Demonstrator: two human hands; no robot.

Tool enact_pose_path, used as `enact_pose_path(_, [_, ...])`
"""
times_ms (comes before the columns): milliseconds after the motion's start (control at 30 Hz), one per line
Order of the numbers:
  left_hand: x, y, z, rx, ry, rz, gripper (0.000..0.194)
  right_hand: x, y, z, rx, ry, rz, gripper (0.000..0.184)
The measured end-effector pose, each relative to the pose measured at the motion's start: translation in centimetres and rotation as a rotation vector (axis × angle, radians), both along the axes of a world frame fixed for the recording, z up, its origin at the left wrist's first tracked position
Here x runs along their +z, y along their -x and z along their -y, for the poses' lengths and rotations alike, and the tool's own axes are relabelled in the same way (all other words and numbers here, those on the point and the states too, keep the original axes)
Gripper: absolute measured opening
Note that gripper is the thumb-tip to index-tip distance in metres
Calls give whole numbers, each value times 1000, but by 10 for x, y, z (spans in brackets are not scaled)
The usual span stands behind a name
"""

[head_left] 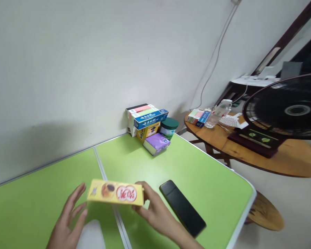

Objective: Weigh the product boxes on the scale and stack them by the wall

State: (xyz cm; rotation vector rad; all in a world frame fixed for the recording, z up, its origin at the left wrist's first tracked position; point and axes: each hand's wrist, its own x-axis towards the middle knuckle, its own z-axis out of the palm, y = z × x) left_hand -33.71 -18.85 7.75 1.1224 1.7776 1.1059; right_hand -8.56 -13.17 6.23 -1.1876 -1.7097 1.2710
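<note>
A yellow box [115,192] was held before the wall-side edge of the table [197,173].
Right hand [155,211] pinched its right end — left hand [68,218], fingers parted, sat just beside the other.

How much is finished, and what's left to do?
Looks done: the stacked boxes, purple pack and green-lidded tub are grouped by the wall. In hand: the right hand grips the yellow box; the left hand is open beside it. Left: that box isn't set down yet. The phone lies apart; I can't tell if it belongs.
</note>
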Motion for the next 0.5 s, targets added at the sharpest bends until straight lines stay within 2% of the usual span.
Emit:
enact_pose_path(100, [4,-41,-34,-108,-37,-9,49,-17,-24,-50,-210,-1,8,31])
enact_pose_path(200, [-6,-76,-71,-312,-96,14,52,-35,-31,-110,-394,-54,25,31])
enact_pose_path(267, [-15,-96,-104,-413,-84,67,59,-44,-29,-144,-472,-97,22,33])
enact_pose_path(367, [-25,-123,-164,-357,-27,196,69,-53,-18,-178,-549,-154,16,37])
enact_pose_path(500, [-30,-156,-234,-260,-11,316,75,-58,-3,-202,-610,-195,14,39])
